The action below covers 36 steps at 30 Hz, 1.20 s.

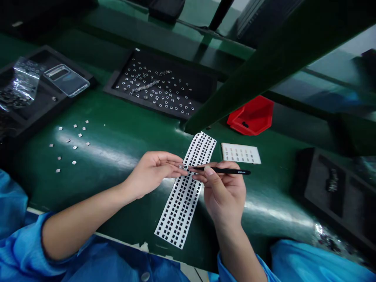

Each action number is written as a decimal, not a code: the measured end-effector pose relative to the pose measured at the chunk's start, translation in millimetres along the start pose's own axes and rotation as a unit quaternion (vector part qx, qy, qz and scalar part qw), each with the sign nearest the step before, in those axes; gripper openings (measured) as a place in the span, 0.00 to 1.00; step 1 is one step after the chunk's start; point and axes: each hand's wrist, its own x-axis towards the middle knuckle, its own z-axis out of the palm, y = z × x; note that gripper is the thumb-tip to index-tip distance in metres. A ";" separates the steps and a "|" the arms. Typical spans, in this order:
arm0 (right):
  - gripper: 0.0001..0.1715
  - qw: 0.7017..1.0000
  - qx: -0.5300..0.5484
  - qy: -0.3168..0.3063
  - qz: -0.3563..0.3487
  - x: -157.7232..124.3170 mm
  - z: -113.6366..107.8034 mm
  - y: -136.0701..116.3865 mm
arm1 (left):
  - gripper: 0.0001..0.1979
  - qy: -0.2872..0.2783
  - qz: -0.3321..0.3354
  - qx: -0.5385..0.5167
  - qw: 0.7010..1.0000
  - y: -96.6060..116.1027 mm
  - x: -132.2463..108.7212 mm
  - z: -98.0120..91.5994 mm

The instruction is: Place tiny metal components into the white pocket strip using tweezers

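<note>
Clock directions are taken from the centre of the view. Toward ten o'clock, a black foam tray (63, 103) is seen carrying a shiny clear plastic bag (25, 82) and a clear rectangular plastic case (66, 80). At nine o'clock, small silvery square pieces (75, 147) are scattered over a glossy dark green tabletop (117, 131). At eleven, a black rectangular tray (113, 82) is dotted with many tiny white-outlined parts.

At eight o'clock, the left hand (151, 171) is held with thumb and fingers drawn together, and a tiny silvery part (181, 167) is pinched at their tips. It is held above a long white sheet printed with rows of black squares (178, 211), which is laid slantwise from twelve to past six.

Between four and five, slim black tweezers (232, 171) are gripped between thumb and fingers by the right hand (225, 192), tips pointed at the silvery part; whether they are closed on it cannot be told.

At three, a white rectangular card (256, 154) is set with two rows of small pieces. Between two and three, a red plastic bin (266, 107) is placed with something small and black inside. Between three and four, at far right, a dark grey foam tray (317, 176) is seen.
</note>
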 end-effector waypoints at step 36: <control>0.17 0.999 -0.043 0.001 -0.003 -5.1 1.6 4.0 | 0.11 0.021 0.057 0.047 0.997 -9.2 2.9 4.1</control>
